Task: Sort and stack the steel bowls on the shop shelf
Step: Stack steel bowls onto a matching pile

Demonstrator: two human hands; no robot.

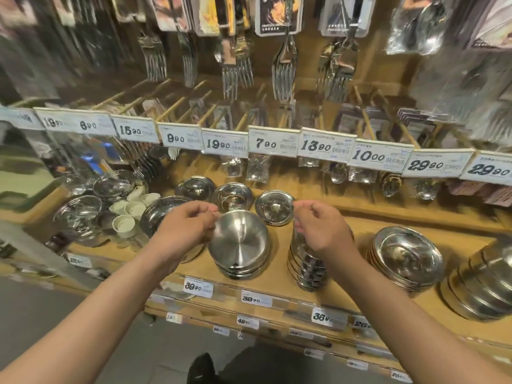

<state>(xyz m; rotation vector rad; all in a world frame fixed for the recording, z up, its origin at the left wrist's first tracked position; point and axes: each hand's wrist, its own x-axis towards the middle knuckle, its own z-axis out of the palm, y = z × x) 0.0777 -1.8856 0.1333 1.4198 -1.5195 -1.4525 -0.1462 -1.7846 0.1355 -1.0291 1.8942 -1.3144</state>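
Observation:
A stack of wide steel bowls [239,246] stands at the middle of the wooden shelf [279,289]. My left hand [185,225] hovers at that stack's left rim, fingers loosely curled, nothing held. My right hand [318,225] hangs over a taller stack of small steel bowls [304,268], also loosely curled and empty. Behind them sit three single small bowls: one at the left [195,187], one in the middle [232,196] and one at the right [274,207]. A large bowl [159,212] lies partly hidden under my left hand.
Stacked steel plates [407,257] and a stack of big bowls [482,286] stand to the right. Wrapped bowls [80,210] and white cups [124,224] crowd the left. Price tags [327,146] line the rail above, with packed forks [284,70] hanging overhead.

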